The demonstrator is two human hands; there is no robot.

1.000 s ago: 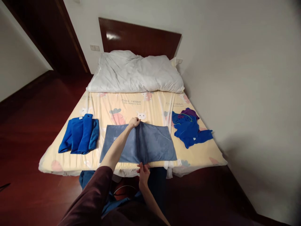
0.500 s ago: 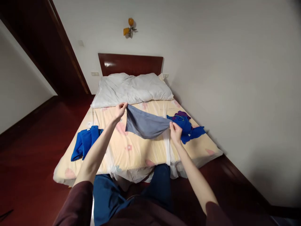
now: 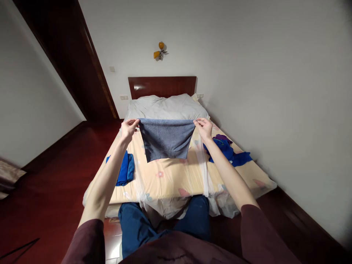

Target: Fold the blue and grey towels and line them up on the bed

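Note:
A grey-blue towel [image 3: 167, 137] hangs stretched between my two hands, its top edge nearly level and faint lettering near its lower edge. My left hand [image 3: 129, 129] pinches the upper left corner. At the upper right corner, my right hand [image 3: 204, 128] grips the cloth between thumb and fingers. The towel is held above the bed [image 3: 165, 185], which has a cream sheet with a pink and blue pattern. Folded blue cloth [image 3: 125, 170] lies on the bed's left side, partly behind my left forearm. Crumpled blue and purple cloths [image 3: 229, 152] lie to the right, beyond my right forearm.
Pale grey bedding [image 3: 167, 107] lies at the far end, below the dark wooden headboard [image 3: 162, 87]. A wall lamp [image 3: 160, 51] is above it. The plain wall [image 3: 261, 91] runs along the right. Reddish floor [image 3: 55, 176] and a dark doorway [image 3: 71, 66] are on the left.
The towel was slanted and sagging with its right end lower; now its top edge is taut and level. My right hand has risen, and the camera view has shifted.

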